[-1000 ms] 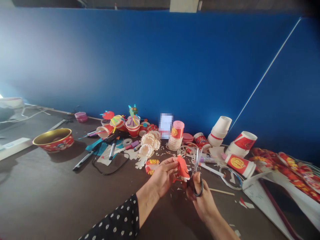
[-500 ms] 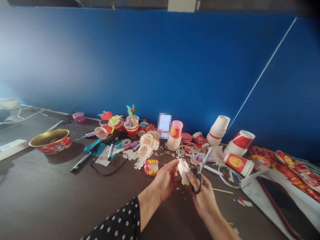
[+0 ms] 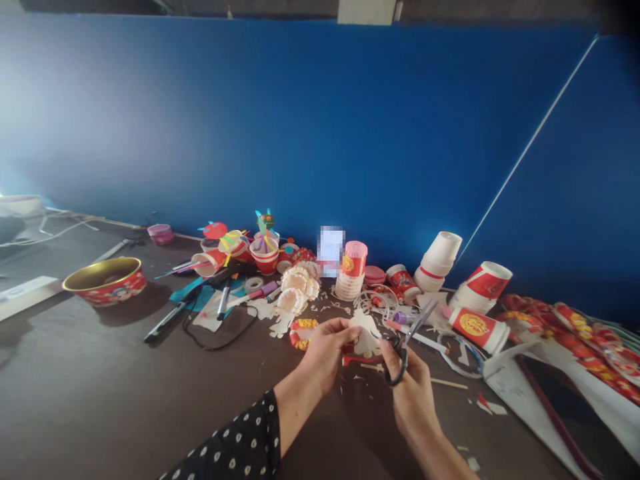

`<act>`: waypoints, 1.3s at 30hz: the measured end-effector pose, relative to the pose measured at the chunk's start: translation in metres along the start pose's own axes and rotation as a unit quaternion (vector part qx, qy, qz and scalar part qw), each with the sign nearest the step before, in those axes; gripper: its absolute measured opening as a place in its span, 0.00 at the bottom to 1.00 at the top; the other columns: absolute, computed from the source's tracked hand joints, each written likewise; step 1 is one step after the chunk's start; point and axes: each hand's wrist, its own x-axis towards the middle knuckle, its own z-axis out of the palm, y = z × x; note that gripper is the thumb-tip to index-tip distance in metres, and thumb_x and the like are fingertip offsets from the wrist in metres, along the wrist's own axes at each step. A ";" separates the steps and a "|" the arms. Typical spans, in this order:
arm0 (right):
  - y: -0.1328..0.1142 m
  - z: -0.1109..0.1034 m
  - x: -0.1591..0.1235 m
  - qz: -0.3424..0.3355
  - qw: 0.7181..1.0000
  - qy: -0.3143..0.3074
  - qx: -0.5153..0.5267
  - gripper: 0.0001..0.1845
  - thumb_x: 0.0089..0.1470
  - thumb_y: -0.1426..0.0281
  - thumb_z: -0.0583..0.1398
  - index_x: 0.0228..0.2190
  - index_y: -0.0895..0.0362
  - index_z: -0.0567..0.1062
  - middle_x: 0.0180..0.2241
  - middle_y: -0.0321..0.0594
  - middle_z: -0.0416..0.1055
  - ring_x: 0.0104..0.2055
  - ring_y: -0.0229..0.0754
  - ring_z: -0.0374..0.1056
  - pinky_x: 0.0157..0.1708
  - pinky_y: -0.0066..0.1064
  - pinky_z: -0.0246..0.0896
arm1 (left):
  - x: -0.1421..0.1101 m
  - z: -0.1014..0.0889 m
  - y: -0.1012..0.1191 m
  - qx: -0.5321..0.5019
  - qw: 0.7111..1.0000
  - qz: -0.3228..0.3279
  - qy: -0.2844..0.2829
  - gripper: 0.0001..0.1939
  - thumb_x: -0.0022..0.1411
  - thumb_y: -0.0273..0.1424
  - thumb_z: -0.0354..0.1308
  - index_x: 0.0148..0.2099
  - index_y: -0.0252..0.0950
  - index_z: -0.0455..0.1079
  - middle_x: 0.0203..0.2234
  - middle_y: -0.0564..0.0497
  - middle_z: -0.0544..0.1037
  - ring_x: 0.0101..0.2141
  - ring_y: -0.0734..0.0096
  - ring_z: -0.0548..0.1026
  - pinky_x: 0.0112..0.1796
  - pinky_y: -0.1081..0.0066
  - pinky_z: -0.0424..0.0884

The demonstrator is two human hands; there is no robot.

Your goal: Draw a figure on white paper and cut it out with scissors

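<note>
A round red bowl with a gold interior (image 3: 105,281) sat at the left of the frame on a dark brown tabletop (image 3: 75,387), and a black marker pen (image 3: 166,320) lay to its right. Below centre, the left hand (image 3: 325,353), in a black polka-dot sleeve (image 3: 227,437), pinched a cream-and-red cut paper-cup piece (image 3: 365,340) between its closed fingers. The piece now sat lower than in the earlier frame, with red showing along its base. The right hand (image 3: 411,397) gripped black-handled steel scissors (image 3: 407,340), its fingers closed through the loops and the blades angled further right. At the right of the frame, a red paper cup with a round gold emblem (image 3: 475,328) lay on its side; its small lettering was unreadable.
</note>
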 end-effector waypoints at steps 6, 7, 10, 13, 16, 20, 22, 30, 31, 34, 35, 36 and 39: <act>0.006 -0.004 0.003 -0.003 1.000 -0.010 0.005 0.07 0.48 0.66 0.61 0.28 0.58 0.74 0.22 0.35 0.70 0.25 0.39 0.62 0.26 0.28 0.56 | 0.000 -0.001 -0.002 0.011 1.000 -0.019 0.002 0.13 0.38 0.31 0.66 0.21 0.32 0.63 0.14 0.55 0.67 0.15 0.80 0.64 0.19 0.77 0.58; 0.008 -0.004 0.003 -0.007 1.000 -0.009 0.004 0.07 0.47 0.66 0.61 0.26 0.58 0.74 0.21 0.35 0.69 0.24 0.38 0.61 0.25 0.27 0.55 | 0.000 -0.001 -0.002 0.014 1.000 -0.021 0.002 0.13 0.38 0.31 0.66 0.21 0.32 0.63 0.14 0.55 0.67 0.15 0.80 0.64 0.19 0.77 0.57; 0.011 -0.006 0.004 -0.011 1.000 -0.010 0.004 0.08 0.47 0.67 0.61 0.22 0.58 0.72 0.19 0.33 0.66 0.23 0.36 0.58 0.24 0.27 0.53 | 0.000 -0.001 -0.003 0.024 0.999 -0.023 0.006 0.13 0.38 0.31 0.65 0.21 0.32 0.64 0.14 0.54 0.68 0.15 0.80 0.64 0.18 0.77 0.56; 0.011 -0.006 0.004 -0.007 1.000 -0.012 0.004 0.08 0.47 0.67 0.61 0.21 0.58 0.71 0.20 0.33 0.65 0.22 0.36 0.57 0.23 0.27 0.52 | 0.000 0.000 -0.002 0.023 0.999 -0.022 0.003 0.13 0.38 0.32 0.65 0.22 0.32 0.64 0.14 0.54 0.68 0.15 0.81 0.63 0.18 0.77 0.56; 0.010 -0.006 0.004 -0.005 1.000 -0.010 -0.003 0.09 0.46 0.66 0.62 0.21 0.57 0.70 0.19 0.31 0.65 0.22 0.36 0.57 0.23 0.27 0.52 | 0.000 0.000 -0.002 0.021 0.999 -0.025 0.003 0.14 0.38 0.32 0.66 0.22 0.32 0.64 0.14 0.55 0.67 0.15 0.81 0.63 0.18 0.77 0.56; 0.006 -0.004 0.003 0.007 1.000 0.015 -0.009 0.10 0.44 0.64 0.63 0.20 0.57 0.72 0.18 0.32 0.66 0.22 0.36 0.58 0.24 0.27 0.52 | 0.001 -0.001 -0.001 0.028 0.999 -0.028 0.013 0.14 0.39 0.34 0.65 0.23 0.32 0.65 0.14 0.55 0.67 0.15 0.81 0.62 0.17 0.78 0.55; 0.004 -0.003 0.003 0.004 0.999 0.026 -0.022 0.12 0.44 0.64 0.63 0.18 0.58 0.71 0.17 0.32 0.66 0.21 0.35 0.57 0.23 0.26 0.51 | 0.001 -0.003 -0.001 0.033 0.999 -0.021 0.021 0.13 0.40 0.33 0.65 0.24 0.32 0.65 0.14 0.56 0.67 0.15 0.82 0.62 0.18 0.78 0.56; 0.005 -0.005 0.009 0.003 0.998 0.048 -0.030 0.12 0.42 0.64 0.64 0.18 0.59 0.70 0.16 0.32 0.62 0.20 0.33 0.53 0.20 0.25 0.48 | 0.002 -0.002 0.000 0.031 0.999 -0.012 0.023 0.09 0.38 0.26 0.63 0.25 0.31 0.66 0.16 0.53 0.71 0.16 0.77 0.67 0.19 0.76 0.62; 0.006 -0.006 0.010 0.006 0.998 0.048 -0.029 0.12 0.42 0.64 0.63 0.18 0.59 0.70 0.16 0.31 0.61 0.19 0.33 0.52 0.20 0.25 0.47 | 0.002 -0.002 0.000 0.029 0.999 -0.016 0.025 0.09 0.38 0.25 0.63 0.25 0.31 0.66 0.16 0.52 0.71 0.16 0.77 0.68 0.19 0.76 0.63; 0.007 -0.007 0.010 0.012 0.998 0.051 -0.027 0.12 0.43 0.63 0.63 0.19 0.59 0.70 0.15 0.30 0.60 0.19 0.33 0.52 0.20 0.25 0.47 | 0.002 -0.001 -0.001 0.030 0.999 -0.026 0.031 0.09 0.38 0.25 0.63 0.25 0.31 0.66 0.17 0.51 0.72 0.17 0.75 0.69 0.19 0.75 0.64; 0.007 -0.007 0.010 0.012 0.998 0.051 -0.026 0.12 0.43 0.63 0.63 0.20 0.59 0.70 0.15 0.30 0.60 0.19 0.33 0.52 0.20 0.25 0.47 | 0.002 -0.002 -0.002 0.032 0.999 -0.029 0.032 0.09 0.38 0.25 0.63 0.25 0.31 0.66 0.17 0.51 0.72 0.17 0.75 0.69 0.19 0.76 0.63; 0.007 -0.007 0.010 0.012 0.998 0.050 -0.027 0.12 0.43 0.63 0.63 0.20 0.59 0.71 0.16 0.30 0.60 0.19 0.34 0.52 0.20 0.25 0.47 | 0.002 -0.002 -0.002 0.034 0.998 -0.031 0.033 0.09 0.38 0.25 0.63 0.25 0.31 0.66 0.17 0.51 0.72 0.17 0.75 0.69 0.19 0.76 0.63; 0.007 -0.008 0.010 0.009 0.998 0.045 -0.032 0.11 0.43 0.63 0.63 0.22 0.59 0.73 0.16 0.31 0.60 0.20 0.34 0.52 0.20 0.26 0.47 | 0.003 -0.003 -0.003 0.034 0.998 -0.036 0.033 0.09 0.38 0.25 0.63 0.25 0.31 0.66 0.17 0.50 0.72 0.18 0.75 0.69 0.20 0.75 0.64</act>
